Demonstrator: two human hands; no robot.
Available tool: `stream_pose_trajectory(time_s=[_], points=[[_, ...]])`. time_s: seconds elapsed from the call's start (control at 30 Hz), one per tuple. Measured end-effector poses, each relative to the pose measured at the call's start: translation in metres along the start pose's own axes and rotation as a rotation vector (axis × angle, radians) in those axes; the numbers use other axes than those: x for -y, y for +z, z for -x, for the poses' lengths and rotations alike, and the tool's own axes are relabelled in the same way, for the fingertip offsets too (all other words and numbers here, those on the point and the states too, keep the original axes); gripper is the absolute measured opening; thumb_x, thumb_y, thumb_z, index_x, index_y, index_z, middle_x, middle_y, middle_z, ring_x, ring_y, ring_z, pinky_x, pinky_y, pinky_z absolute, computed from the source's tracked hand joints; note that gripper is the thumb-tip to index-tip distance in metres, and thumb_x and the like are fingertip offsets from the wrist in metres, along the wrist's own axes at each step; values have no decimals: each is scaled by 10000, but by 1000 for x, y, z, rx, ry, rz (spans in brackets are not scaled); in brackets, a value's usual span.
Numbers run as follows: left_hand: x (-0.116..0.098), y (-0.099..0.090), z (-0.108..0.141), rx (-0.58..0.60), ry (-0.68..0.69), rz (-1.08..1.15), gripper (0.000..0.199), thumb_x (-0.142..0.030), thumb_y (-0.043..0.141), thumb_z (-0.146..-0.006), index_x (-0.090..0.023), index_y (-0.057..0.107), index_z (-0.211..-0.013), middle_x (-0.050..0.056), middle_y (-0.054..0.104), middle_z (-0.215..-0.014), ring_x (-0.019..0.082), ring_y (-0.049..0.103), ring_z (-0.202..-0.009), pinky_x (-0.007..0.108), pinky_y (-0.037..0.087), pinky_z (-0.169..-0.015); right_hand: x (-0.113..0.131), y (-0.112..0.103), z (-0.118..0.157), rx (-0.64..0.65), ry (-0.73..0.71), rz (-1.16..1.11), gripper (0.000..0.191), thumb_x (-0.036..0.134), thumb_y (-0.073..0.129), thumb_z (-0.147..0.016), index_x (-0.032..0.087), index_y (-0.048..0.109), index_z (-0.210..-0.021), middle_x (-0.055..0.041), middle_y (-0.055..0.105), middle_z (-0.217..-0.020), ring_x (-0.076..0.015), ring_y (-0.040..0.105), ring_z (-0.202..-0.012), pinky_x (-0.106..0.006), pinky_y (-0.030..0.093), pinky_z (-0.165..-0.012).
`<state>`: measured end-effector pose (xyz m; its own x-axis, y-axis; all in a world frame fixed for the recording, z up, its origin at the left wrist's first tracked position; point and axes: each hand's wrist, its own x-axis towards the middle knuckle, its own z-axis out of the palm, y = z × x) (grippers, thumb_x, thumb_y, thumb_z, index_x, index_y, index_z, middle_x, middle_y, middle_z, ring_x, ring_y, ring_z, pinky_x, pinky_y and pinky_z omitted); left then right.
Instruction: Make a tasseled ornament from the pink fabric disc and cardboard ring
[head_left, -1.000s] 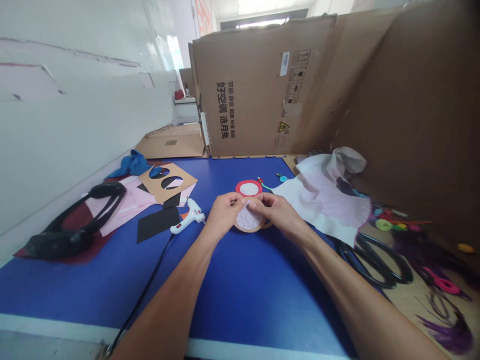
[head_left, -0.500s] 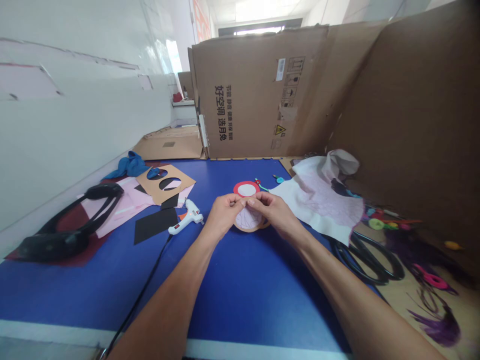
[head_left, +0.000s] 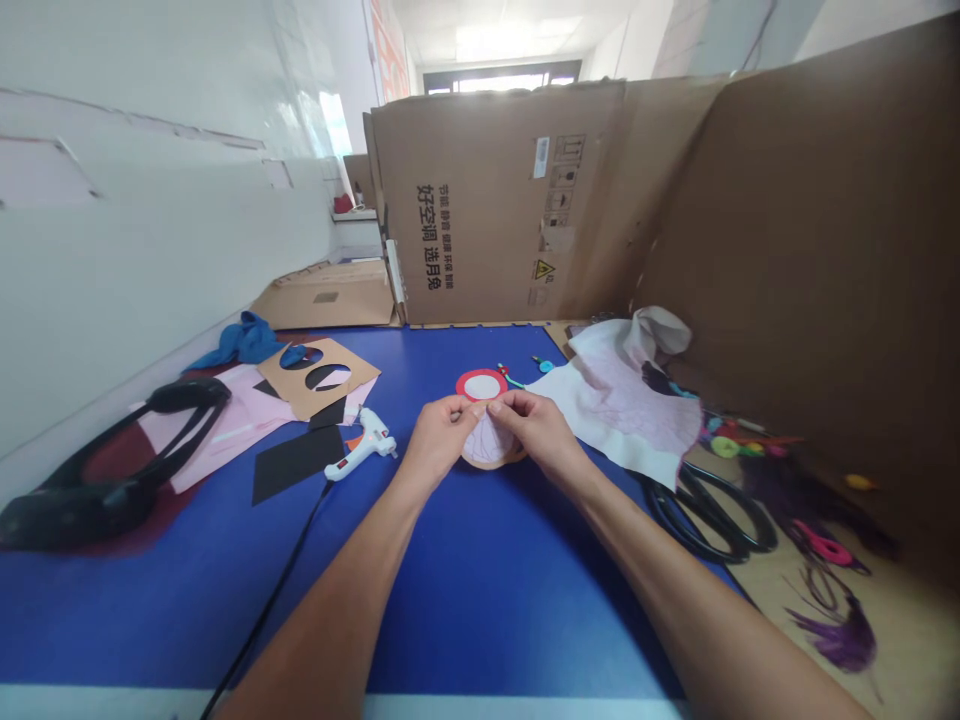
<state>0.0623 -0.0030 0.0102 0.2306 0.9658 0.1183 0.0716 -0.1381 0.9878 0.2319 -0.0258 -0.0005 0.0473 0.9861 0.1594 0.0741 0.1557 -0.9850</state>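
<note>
Both hands meet over a round disc (head_left: 489, 445) with a pale, purple-lined face and a tan rim, on or just above the blue table. My left hand (head_left: 439, 438) pinches its upper left edge between thumb and fingers. From the other side, my right hand (head_left: 541, 432) pinches the upper right edge, the two thumbs nearly touching. Fingers cover the disc's top edge. Just beyond lies a red ring (head_left: 462, 384) around a white circle (head_left: 481, 386). To the left of my left hand, a white glue gun (head_left: 365, 446) lies on its side, its black cord running toward me.
On the left are a tan sheet with round holes (head_left: 352, 366), black sheets (head_left: 289, 468), pink felt, a blue cloth (head_left: 241, 340) and a black strapped headset (head_left: 112, 510). White cloth (head_left: 611, 400), black tubing (head_left: 697, 540) and purple feathers (head_left: 844, 640) lie right. Cardboard walls (head_left: 495, 220) stand behind.
The camera view has shifted, so the whole scene sits a little further left and lower. Both hands keep their pinch on the disc, with the thumbs slightly further apart.
</note>
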Motion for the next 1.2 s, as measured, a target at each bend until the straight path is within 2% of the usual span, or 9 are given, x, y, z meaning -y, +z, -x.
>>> stream_pose_trajectory(time_s=[0.13, 0.23, 0.3, 0.37, 0.57, 0.77, 0.9, 1.1, 1.2], points=[[0, -1, -2, -94, 20, -19, 280, -454, 742, -814, -179, 699, -788, 7, 672, -705, 151, 590, -635, 255, 436, -602, 13, -18, -9, -122, -114, 375, 329, 510, 597, -969, 217, 745, -950, -49, 724, -872, -217, 638, -795, -333, 463, -722], [0, -1, -2, -128, 20, -26, 264, -442, 730, -821, -181, 707, -792, 19, 696, -719, 163, 617, -649, 251, 431, -596, 25, -54, -28, -233, -78, 819, 308, 421, 581, -980, 217, 804, -1038, -125, 749, -1081, -282, 680, -992, -381, 480, -879], [0, 0, -2, -127, 20, -19, 264, -440, 732, -818, -181, 701, -779, 21, 699, -716, 167, 623, -651, 249, 427, -592, 29, -84, -41, -285, 39, 1042, 350, 394, 558, -991, 214, 820, -1140, -172, 696, -1282, -305, 676, -1112, -382, 483, -927], [0, 0, -2, -119, 18, -6, 269, -444, 734, -815, -180, 697, -776, 19, 697, -710, 169, 624, -648, 248, 429, -589, 28, -111, -52, -251, 243, 1192, 353, 357, 558, -983, 218, 822, -1171, -181, 679, -1334, -314, 664, -1188, -373, 484, -956], [1, 0, -1, -116, 30, -20, 275, -455, 724, -823, -187, 692, -770, 8, 687, -697, 169, 620, -644, 244, 420, -580, 13, -141, -66, -250, 418, 1214, 302, 245, 679, -851, 124, 835, -1079, -256, 745, -1186, -374, 696, -1172, -418, 511, -963], [5, -1, -3, -134, 39, -51, 288, -475, 713, -837, -189, 716, -803, 15, 694, -726, 176, 623, -674, 245, 416, -588, 26, -158, -69, -410, 466, 1182, 383, 254, 541, -958, 97, 810, -1181, -299, 739, -1217, -397, 720, -1134, -465, 534, -893], [9, -2, -3, -132, 45, -73, 270, -456, 695, -852, -191, 710, -802, 5, 671, -706, 165, 598, -652, 242, 404, -584, 46, -179, -65, -643, 353, 1044, 340, 299, 583, -964, 209, 832, -1176, -216, 773, -1160, -331, 725, -1030, -404, 505, -815], [10, -1, -3, -133, 38, -47, 270, -461, 718, -838, -196, 702, -790, 6, 671, -704, 171, 603, -649, 250, 413, -588, 79, -208, -67, -927, 232, 943, 403, 263, 568, -997, 101, 783, -1297, -256, 773, -1185, -291, 720, -1017, -384, 474, -819], [9, -1, -3, -128, 30, -27, 269, -463, 724, -836, -198, 706, -792, 15, 691, -720, 181, 626, -669, 253, 421, -591, 90, -225, -73, -1059, 83, 865, 378, 211, 590, -973, 75, 804, -1253, -250, 794, -1131, -284, 734, -989, -372, 488, -819]])
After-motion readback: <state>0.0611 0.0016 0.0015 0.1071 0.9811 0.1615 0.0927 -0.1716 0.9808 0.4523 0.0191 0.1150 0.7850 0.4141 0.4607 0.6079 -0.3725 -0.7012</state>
